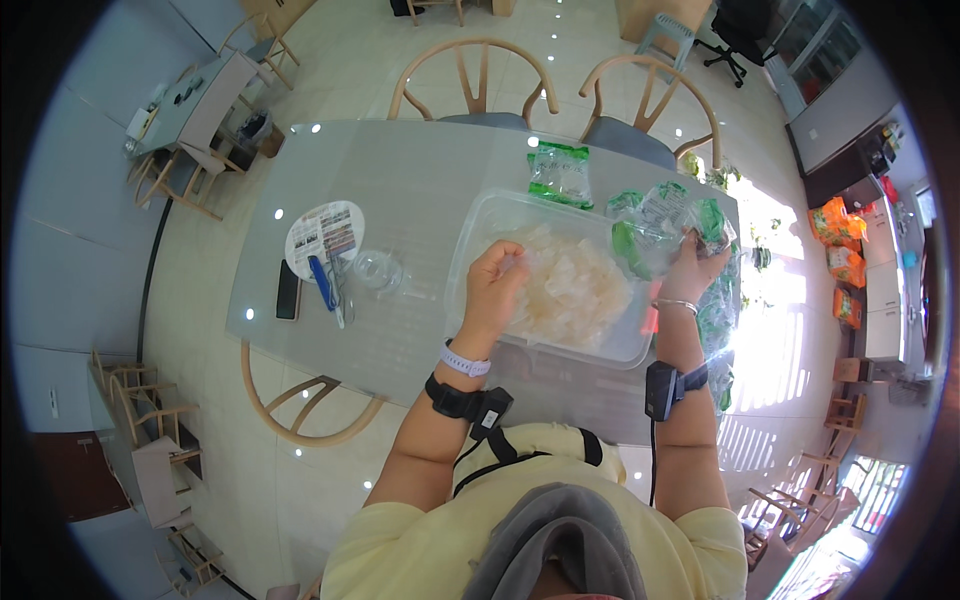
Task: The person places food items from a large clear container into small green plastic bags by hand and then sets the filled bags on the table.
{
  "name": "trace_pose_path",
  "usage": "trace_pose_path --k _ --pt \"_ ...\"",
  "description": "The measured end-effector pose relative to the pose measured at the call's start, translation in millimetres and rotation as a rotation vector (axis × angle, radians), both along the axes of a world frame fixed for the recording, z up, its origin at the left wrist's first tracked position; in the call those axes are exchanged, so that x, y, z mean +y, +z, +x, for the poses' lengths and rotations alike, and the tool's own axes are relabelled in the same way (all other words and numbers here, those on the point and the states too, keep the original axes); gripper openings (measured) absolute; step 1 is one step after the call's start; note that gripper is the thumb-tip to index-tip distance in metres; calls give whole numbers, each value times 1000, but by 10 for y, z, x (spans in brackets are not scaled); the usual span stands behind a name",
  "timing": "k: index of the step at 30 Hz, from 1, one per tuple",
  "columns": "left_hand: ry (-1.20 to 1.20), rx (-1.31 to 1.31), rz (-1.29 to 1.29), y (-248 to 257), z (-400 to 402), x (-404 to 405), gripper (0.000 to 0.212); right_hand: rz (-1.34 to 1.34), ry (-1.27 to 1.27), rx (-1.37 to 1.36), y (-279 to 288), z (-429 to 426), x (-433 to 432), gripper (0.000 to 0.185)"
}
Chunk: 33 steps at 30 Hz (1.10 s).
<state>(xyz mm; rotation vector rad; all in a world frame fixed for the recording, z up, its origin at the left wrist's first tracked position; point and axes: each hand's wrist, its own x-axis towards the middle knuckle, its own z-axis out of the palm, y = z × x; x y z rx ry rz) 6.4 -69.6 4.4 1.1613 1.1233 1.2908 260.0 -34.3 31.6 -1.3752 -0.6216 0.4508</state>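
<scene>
A translucent plastic tub [469, 225] holds a heap of pale, thin translucent flakes [577, 289]. Over the tub's left side is my left hand [495, 281], its fingers curled in towards the thumb; whether a flake is between the fingertips cannot be told. Beyond the tub's right side, my right hand [694, 270] grips a crumpled clear and green plastic bag [709, 221]. More opened bags [660, 214] of the same kind lie around it, partly over the tub's rim. Behind the tub sits a plump green and clear packet [561, 176] bearing writing.
On the table [405, 165], to the left, are a printed round fan [322, 236], a blue-handled cutter [322, 283], a phone [288, 291] and a clear plastic cup [377, 271]. More bags [718, 315] line the right edge. Wooden chairs [472, 75] stand around the table.
</scene>
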Motion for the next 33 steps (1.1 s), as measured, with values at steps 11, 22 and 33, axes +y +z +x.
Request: trace_pose_path --k 11,22,33 --pt "-139 1165 466 208 105 -41 23 -17 391 146 219 -83 -105 41" --pt "-47 435 447 613 576 95 21 -2 525 12 194 -472 -250 43" --pt "-129 333 156 417 10 12 18 49 249 331 31 645 -253 43"
